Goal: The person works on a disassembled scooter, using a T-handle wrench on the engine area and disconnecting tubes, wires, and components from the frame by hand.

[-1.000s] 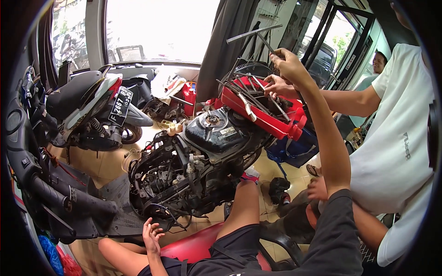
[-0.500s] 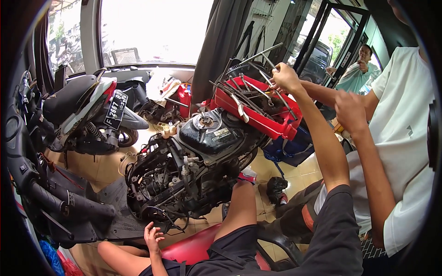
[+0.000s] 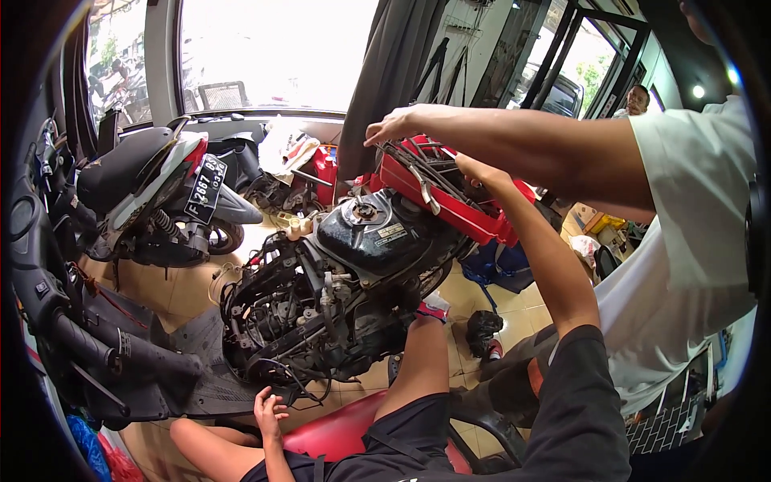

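Left hand [image 3: 271, 411], lower frame left of centre, hangs half-spread with fingers loosely bent, near the stripped motorcycle [image 3: 381, 233] at mid-frame. Right hand [image 3: 480, 170], upper frame right of centre, is at the red tray [image 3: 474, 226] of metal tools; its grip is partly hidden, cannot tell what it holds. Just beyond, a co-worker's hand [image 3: 393, 126] hovers by the tray's far left end.

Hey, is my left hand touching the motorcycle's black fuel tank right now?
Apart. The head view shows your left hand low by your lap, fingers loosely curled, with the exposed engine lying between it and the black fuel tank.
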Tool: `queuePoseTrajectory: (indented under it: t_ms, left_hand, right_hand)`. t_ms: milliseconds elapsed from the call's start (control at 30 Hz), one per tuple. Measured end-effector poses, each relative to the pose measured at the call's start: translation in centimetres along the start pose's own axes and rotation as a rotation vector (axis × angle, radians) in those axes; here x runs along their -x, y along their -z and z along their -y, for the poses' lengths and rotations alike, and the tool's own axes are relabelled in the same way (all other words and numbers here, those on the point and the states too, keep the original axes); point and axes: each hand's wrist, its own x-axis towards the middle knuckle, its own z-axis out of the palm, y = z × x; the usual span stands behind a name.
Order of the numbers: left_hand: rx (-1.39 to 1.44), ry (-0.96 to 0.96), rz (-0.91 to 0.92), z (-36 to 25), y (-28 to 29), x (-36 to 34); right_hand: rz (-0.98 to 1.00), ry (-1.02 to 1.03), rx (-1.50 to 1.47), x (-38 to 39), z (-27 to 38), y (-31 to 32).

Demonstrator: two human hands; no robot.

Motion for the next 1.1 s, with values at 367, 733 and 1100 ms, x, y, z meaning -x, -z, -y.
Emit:
queuePoseTrajectory:
  t_ms: [367,733,1100]
  left_hand:
    - [-0.003,0.001,0.14,0.1,-3.3,-2.0]
    - [-0.002,-0.013,0.15,0.0,-4.1,-2.5]
    - [-0.02,-0.057,0.119,0.2,-4.1,-2.5]
  right_hand:
    - [-0.242,-0.029,0.111,0.6,-5.9,1.9]
    - [-0.367,0.125,0.136,1.2,-6.3,4.8]
    - [-0.335,0.148,-0.039,7.0,-6.5,6.2]
